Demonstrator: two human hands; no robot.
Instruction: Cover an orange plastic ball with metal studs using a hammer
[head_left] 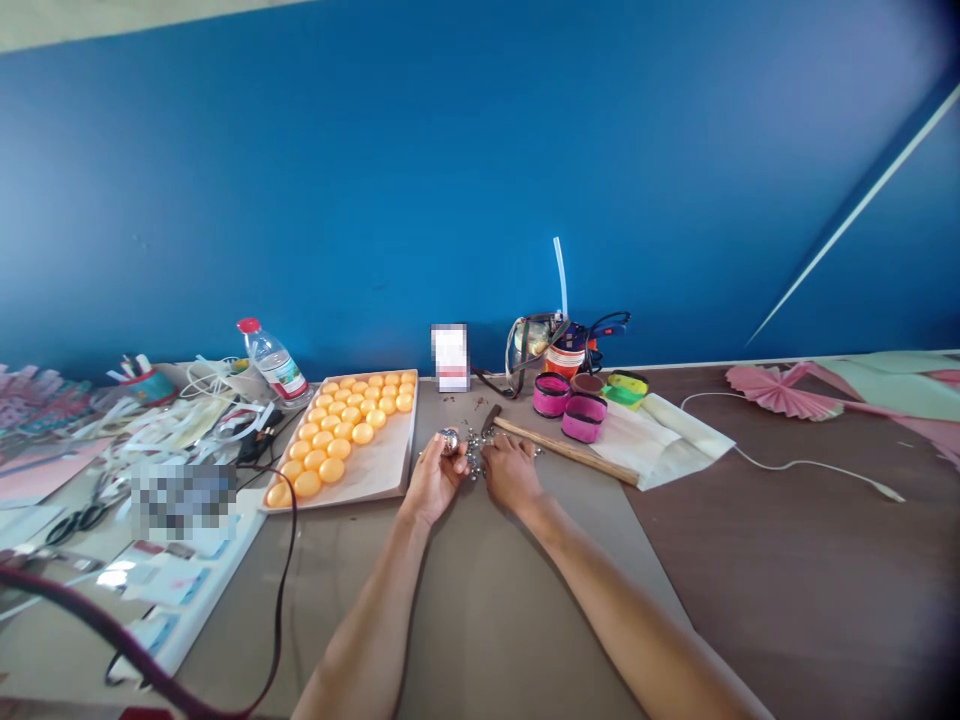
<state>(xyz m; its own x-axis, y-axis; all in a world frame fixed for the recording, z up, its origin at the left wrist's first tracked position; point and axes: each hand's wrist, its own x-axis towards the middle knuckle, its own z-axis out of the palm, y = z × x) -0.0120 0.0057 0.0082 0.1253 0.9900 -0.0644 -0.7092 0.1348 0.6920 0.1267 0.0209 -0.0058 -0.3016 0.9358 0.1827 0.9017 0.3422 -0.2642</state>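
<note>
My left hand (435,478) is closed around a shiny silver round object (450,441), which shows between the thumb and fingers. My right hand (512,472) rests just to its right, with fingers curled down at a scatter of small silver bead-like pieces (474,462) on the grey mat. Its fingertips are partly hidden, and whatever they pinch is too small to make out. Right behind the right hand lies a hammer with a wooden handle (570,450), its dark head beside the silver pieces. A few tiny dark bits lie farther back on the mat.
Left stands a tray (390,470) of orange balls (343,430); behind it leans a water bottle (277,365). Cables and a power strip (202,590) crowd the far left. Pink bands (585,416), a white sheet (667,440) and a white cable (795,462) lie right.
</note>
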